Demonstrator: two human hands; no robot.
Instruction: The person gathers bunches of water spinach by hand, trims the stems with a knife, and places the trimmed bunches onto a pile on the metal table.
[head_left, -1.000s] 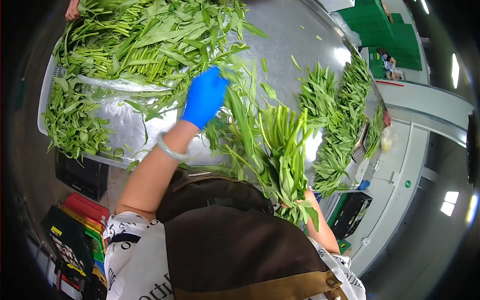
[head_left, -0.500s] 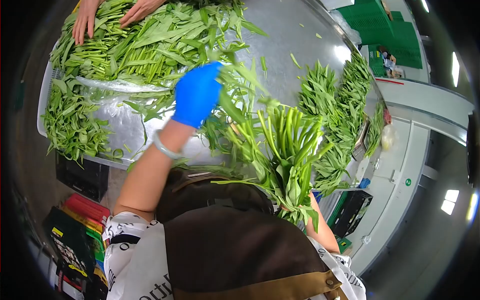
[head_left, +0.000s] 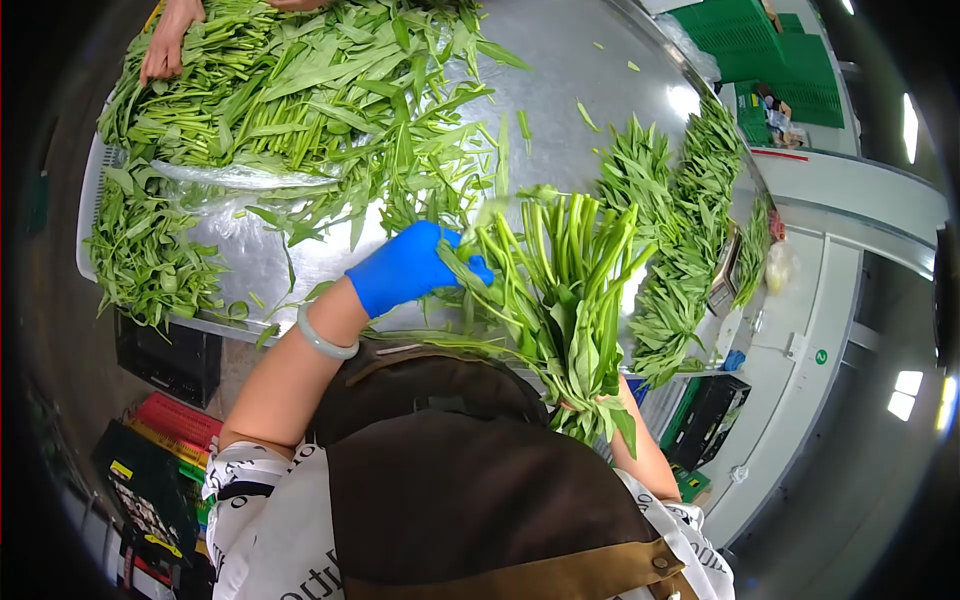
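My left hand (head_left: 415,270), in a blue glove, is at the left side of an upright bunch of leafy green stalks (head_left: 570,260), its fingers closed on a stalk there. The bunch stands with its cut ends up and its leaves down. My right hand (head_left: 568,406) is wrapped round its lower, leafy part and is mostly hidden behind leaves. Beyond my left hand, a big heap of greens (head_left: 310,100) covers the far left of the metal table (head_left: 550,80).
Another person's hand (head_left: 165,45) rests on the heap's far left. Bundles of greens (head_left: 705,190) lie along the table's right side. A clear plastic sheet (head_left: 240,176) lies by the heap. Green crates (head_left: 800,75) stand beyond, and black crates (head_left: 170,355) are below the left edge.
My left hand has come down and right from the heap to the bunch. The co-worker's hands have shifted up. The bunch has stayed in my right hand, nearly in place.
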